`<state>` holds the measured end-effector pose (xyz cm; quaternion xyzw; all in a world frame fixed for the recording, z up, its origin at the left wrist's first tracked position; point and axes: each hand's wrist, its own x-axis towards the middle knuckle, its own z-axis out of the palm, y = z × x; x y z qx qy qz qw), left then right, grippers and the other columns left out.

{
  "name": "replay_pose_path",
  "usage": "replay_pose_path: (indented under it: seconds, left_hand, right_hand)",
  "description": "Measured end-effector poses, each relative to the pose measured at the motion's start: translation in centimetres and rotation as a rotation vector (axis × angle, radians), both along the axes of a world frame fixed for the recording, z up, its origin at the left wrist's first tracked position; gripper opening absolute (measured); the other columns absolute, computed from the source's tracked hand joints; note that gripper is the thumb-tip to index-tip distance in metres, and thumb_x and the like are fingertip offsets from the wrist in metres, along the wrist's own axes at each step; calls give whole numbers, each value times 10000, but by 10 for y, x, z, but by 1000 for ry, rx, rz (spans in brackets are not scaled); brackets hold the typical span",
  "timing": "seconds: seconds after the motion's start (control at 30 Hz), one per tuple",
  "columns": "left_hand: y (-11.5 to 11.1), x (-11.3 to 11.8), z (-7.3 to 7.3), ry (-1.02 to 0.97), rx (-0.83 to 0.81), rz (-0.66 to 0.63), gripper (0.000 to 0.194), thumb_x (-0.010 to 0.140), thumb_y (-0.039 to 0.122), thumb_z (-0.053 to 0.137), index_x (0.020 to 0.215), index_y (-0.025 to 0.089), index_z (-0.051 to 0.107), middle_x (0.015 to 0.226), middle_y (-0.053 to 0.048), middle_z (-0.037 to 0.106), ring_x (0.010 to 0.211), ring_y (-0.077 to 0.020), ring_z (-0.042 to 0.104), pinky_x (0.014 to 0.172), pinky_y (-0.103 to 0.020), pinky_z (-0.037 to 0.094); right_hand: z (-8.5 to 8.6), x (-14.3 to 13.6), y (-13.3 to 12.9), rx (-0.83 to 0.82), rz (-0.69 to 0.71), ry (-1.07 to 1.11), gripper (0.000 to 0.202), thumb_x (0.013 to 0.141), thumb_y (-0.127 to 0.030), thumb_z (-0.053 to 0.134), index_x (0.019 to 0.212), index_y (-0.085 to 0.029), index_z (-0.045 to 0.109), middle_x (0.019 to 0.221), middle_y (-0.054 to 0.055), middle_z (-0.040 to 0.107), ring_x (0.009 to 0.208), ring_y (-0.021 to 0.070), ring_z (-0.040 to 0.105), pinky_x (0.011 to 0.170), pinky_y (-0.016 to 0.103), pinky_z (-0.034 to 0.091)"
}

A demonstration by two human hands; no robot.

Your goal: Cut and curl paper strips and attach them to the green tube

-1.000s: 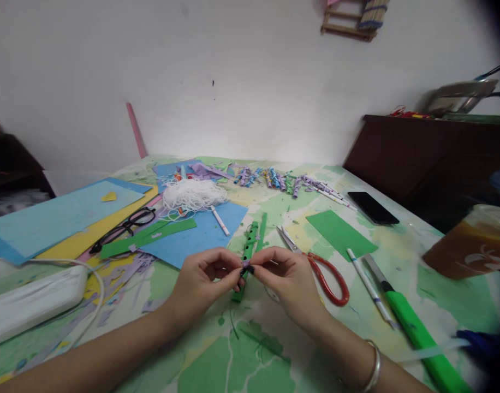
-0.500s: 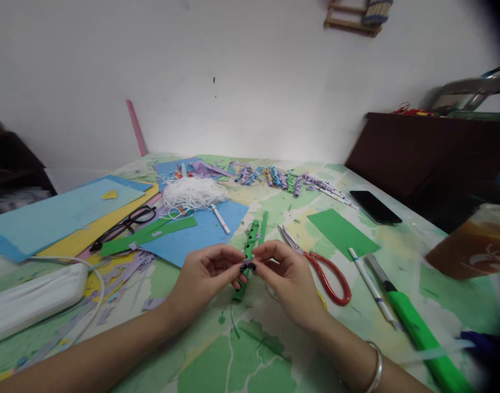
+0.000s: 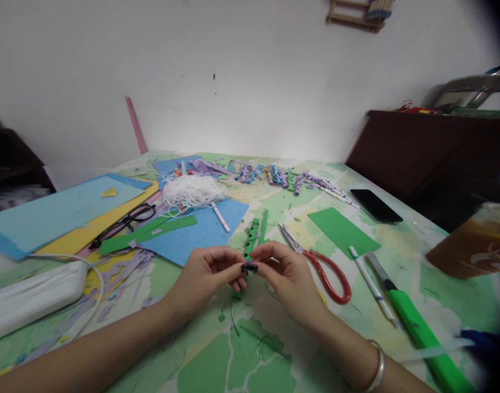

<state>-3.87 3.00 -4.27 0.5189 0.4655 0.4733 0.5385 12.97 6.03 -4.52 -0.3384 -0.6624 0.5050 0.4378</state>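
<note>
My left hand (image 3: 217, 271) and my right hand (image 3: 283, 278) meet over the middle of the table, both closed in a pinch. Between the thumb tips and forefingers shows a bit of a small purple paper piece (image 3: 249, 263). Directly beneath the fingers lies a green paper roll with black dots (image 3: 251, 236), tilted away from me and partly hidden by the hands. Beside it runs a narrow green paper strip (image 3: 264, 221). Scissors with red handles (image 3: 329, 278) lie just right of my right hand, their blades partly open.
A green utility knife (image 3: 414, 322), a white marker (image 3: 370, 284), a phone (image 3: 376, 206) and a cup of brown drink (image 3: 471, 245) are on the right. White string (image 3: 195, 191), glasses (image 3: 129, 221), a blue sheet (image 3: 204, 234) and a power strip (image 3: 37, 297) lie left. Curled paper pieces (image 3: 274, 176) sit behind.
Both hands stay pinched together over the green roll. The thumb tips have drawn closer together, and less of the roll's near end shows below the fingers.
</note>
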Motion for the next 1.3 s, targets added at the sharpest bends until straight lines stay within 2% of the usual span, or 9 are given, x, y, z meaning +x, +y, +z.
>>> replay_pose_path:
  seconds: [0.37,0.67,0.9,1.3]
  left_hand:
    - [-2,1,1,14,-8,-20,109,768,241,653,765,134,675,593,-8,671,534,-102,620,526,-186,507]
    - [-4,1,2,78,22,-12,124,779,259,634,754,143,670,582,-4,666,516,-97,609,528,-189,506]
    - [-3,0,-4,82,25,1,104,755,242,645,738,140,646,577,3,651,516,-109,622,513,-195,514]
    - [-3,5,-1,94,18,-8,142,721,273,664,737,134,643,588,-14,651,516,-121,615,505,-217,517]
  right_hand:
    - [-2,0,1,20,39,-23,85,789,-135,590,827,-168,658,797,20,674,761,140,634,718,263,498]
    - [0,-1,0,13,19,-86,95,780,-131,567,785,-170,654,761,20,672,736,144,622,707,268,479]
    - [-2,-2,1,-7,15,-124,101,772,-141,547,754,-163,644,713,12,648,700,138,594,648,251,448]
    - [-4,-3,-1,3,-5,-155,106,779,-146,514,700,-170,582,662,-3,584,633,124,514,585,233,387]
